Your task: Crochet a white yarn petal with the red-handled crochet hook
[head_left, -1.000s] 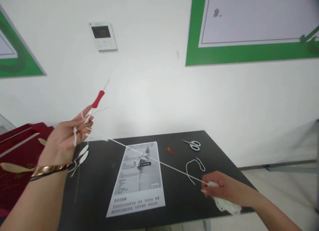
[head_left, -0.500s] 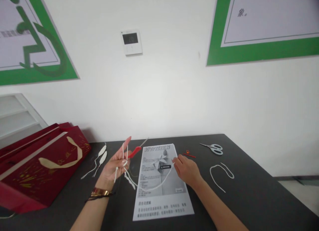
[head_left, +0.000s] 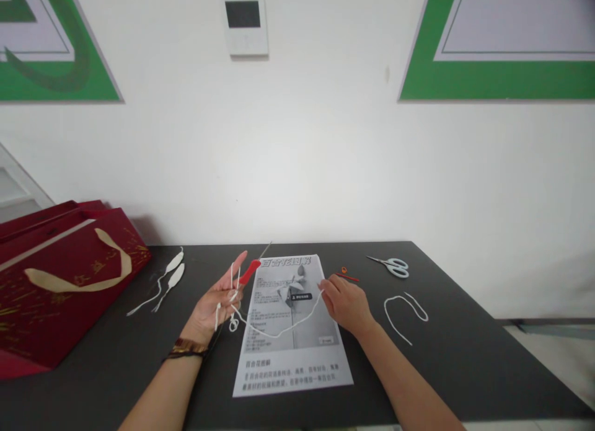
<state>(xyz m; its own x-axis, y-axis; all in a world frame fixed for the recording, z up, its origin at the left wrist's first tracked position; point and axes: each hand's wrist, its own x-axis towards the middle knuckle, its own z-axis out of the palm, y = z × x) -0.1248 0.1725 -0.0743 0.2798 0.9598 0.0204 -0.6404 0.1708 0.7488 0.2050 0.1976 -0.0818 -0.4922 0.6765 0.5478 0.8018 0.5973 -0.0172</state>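
Observation:
My left hand is closed on a red-handled crochet hook, its thin metal shaft pointing up and away. White yarn loops around the raised index finger of that hand, and a small curl of it dangles below the fingers. From there the strand sags across a printed sheet to my right hand. The right fingertips pinch the strand over the sheet's right side. Whatever sits between the left thumb and fingers is partly hidden.
Two white crocheted leaf shapes with yarn tails lie left, beside a red gift bag. Scissors, a loose yarn piece and a small red stick with an orange clip lie right on the black table.
The view has tilted down and shifted slightly right. The dangling white yarn under my left hand has swung into a small curl. Both hands keep their hold.

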